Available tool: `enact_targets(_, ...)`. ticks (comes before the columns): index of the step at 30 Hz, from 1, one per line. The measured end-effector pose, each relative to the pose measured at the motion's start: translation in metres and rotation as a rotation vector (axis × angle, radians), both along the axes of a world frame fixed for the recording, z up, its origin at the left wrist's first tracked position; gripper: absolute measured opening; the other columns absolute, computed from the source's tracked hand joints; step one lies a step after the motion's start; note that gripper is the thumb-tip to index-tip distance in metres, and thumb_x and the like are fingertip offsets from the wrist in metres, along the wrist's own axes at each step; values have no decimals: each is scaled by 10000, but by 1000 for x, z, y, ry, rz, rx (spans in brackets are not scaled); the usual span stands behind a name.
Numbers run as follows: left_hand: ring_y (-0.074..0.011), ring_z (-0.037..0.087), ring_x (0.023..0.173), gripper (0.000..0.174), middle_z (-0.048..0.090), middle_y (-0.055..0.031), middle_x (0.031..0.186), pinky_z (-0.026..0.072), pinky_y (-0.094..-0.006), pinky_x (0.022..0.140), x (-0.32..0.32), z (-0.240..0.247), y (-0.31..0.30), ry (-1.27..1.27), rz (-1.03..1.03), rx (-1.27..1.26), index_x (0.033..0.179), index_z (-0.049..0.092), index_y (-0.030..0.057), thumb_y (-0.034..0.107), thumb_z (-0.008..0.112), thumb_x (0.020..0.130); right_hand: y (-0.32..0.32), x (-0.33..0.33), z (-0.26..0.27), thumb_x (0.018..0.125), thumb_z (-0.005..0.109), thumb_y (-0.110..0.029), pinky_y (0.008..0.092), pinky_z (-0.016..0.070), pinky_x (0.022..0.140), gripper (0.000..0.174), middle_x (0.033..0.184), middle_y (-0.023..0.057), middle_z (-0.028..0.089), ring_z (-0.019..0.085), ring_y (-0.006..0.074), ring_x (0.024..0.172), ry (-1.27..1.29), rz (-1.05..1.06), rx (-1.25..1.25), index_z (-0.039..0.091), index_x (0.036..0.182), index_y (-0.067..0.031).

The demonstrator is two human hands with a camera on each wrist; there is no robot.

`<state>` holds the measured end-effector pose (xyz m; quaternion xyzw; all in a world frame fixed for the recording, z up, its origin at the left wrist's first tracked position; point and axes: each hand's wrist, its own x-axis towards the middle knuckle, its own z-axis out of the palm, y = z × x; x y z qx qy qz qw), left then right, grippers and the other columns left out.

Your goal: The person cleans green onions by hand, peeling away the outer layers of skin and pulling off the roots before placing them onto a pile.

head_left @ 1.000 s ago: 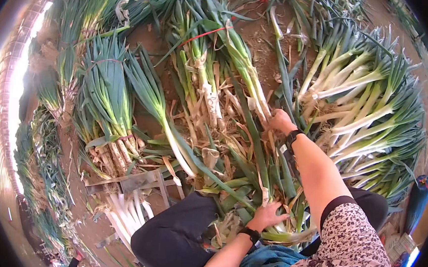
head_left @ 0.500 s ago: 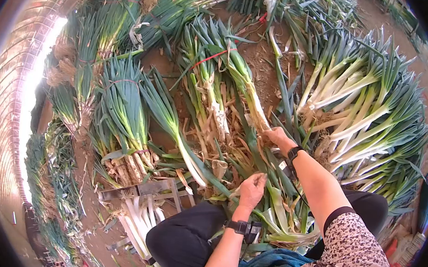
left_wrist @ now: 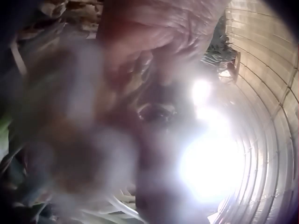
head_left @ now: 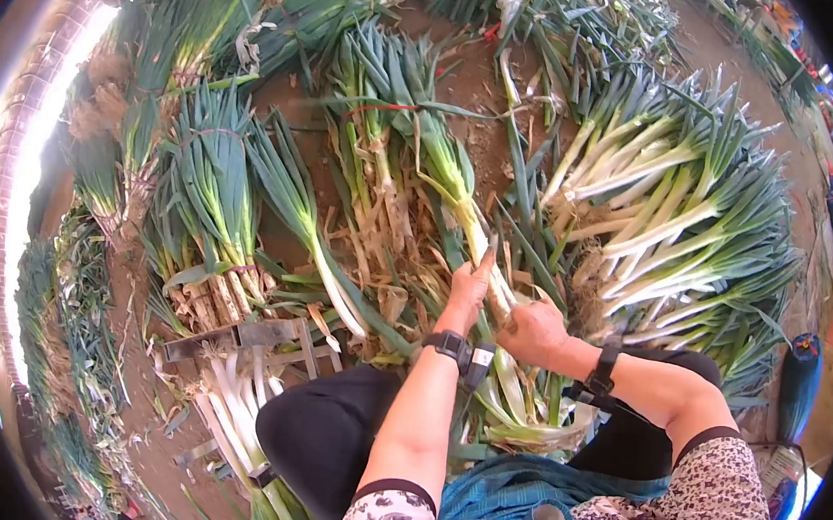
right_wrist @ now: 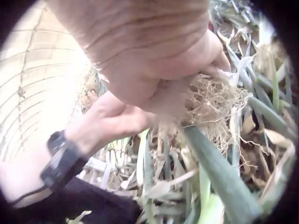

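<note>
In the head view, the right hand (head_left: 532, 334) grips the root end of a leek (head_left: 474, 233), whose green top points up and away. The left hand (head_left: 465, 294) holds the same white stalk from its left side, just beyond the right hand. Shaggy roots (right_wrist: 212, 100) stick out under the right hand (right_wrist: 149, 51) in the right wrist view, where the left hand (right_wrist: 110, 123) reaches in and its fingertips are hidden. The left wrist view is mostly blurred, with the left hand (left_wrist: 161, 32) at its top.
A fanned pile of leeks (head_left: 670, 220) lies at the right. Tied bundles (head_left: 214, 178) lie at the left, near a metal frame (head_left: 237, 336) with white stalks (head_left: 233, 392) beside it. Loose leaves and trimmings (head_left: 522, 412) cover the ground between the knees. A blue-green bottle-like object (head_left: 799, 383) stands far right.
The left hand has risen from the leaves near the lap to the stalk. The right hand has drawn the leek's root end down toward the body.
</note>
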<state>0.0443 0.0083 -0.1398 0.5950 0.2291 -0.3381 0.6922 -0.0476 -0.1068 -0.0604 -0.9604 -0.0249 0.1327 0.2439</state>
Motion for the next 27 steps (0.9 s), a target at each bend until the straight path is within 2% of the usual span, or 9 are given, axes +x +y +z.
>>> enact_targets(5, -137, 578, 631, 284, 632, -53, 767, 474, -282, 586, -24, -29, 3, -208, 132, 51, 911, 609, 15, 266, 713, 829, 8, -50, 11, 649, 638, -269, 436, 453, 700, 249, 630, 196, 611, 619, 351, 661, -122, 91, -7, 627, 628, -21)
enact_targets(7, -149, 563, 551, 198, 615, -59, 715, 476, -302, 520, -25, -42, 19, -152, 112, -105, 871, 600, 17, 203, 668, 860, 11, -66, 23, 654, 632, -259, 456, 470, 676, 218, 650, 190, 616, 628, 358, 700, 170, 259, 67, 638, 649, -41)
enact_targets(10, -223, 624, 609, 168, 643, -130, 772, 547, -361, 561, -49, -15, 22, 96, 69, -234, 909, 587, -34, 134, 581, 901, -1, -52, 36, 791, 597, -512, 399, 521, 654, 502, 657, 142, 621, 631, 290, 604, 635, 261, 358, 663, 739, -17)
enact_targets(12, -257, 651, 698, 193, 652, -156, 827, 565, -382, 638, -78, -27, 22, 116, 1, -324, 959, 583, -45, 139, 585, 899, -31, -27, -52, 813, 557, -599, 341, 512, 540, 600, 635, 113, 599, 584, 205, 501, 503, 120, 485, 670, 837, -10)
enact_targets(14, -262, 660, 735, 239, 656, -160, 846, 565, -386, 669, -107, 0, 23, 232, -60, -332, 978, 587, -50, 173, 606, 895, -37, 8, -25, 840, 575, -528, 315, 465, 444, 539, 621, 84, 573, 547, 153, 461, 557, -583, 589, 652, 864, 5)
enact_targets(16, -264, 666, 757, 284, 660, -153, 855, 563, -394, 669, -130, 7, 21, 295, -100, -374, 985, 598, -46, 216, 633, 882, -43, 17, -46, 841, 616, -434, 307, 437, 420, 464, 613, 67, 555, 524, 151, 452, 550, -771, 885, 629, 821, 29)
enact_targets(20, -245, 662, 777, 314, 659, -115, 895, 547, -406, 683, -118, 14, 34, 291, -382, -233, 1009, 621, 11, 290, 652, 869, -26, -3, -82, 819, 658, -330, 306, 412, 397, 383, 619, 72, 565, 519, 162, 442, 326, -857, 761, 612, 796, 49)
enact_targets(23, -187, 571, 798, 423, 592, -43, 865, 512, -350, 722, -80, 27, 32, 277, -29, -400, 1007, 588, 54, 449, 621, 860, -17, -21, -71, 807, 662, -228, 316, 444, 411, 278, 628, 96, 583, 556, 176, 479, 382, -789, 712, 623, 756, 42)
enact_targets(27, -231, 618, 725, 339, 636, -106, 869, 526, -378, 633, -56, 13, 16, 200, 207, -493, 1003, 595, 14, 266, 724, 816, 20, -25, 0, 879, 588, -203, 294, 451, 390, 251, 626, 54, 536, 523, 150, 454, 294, -736, 907, 593, 839, 45)
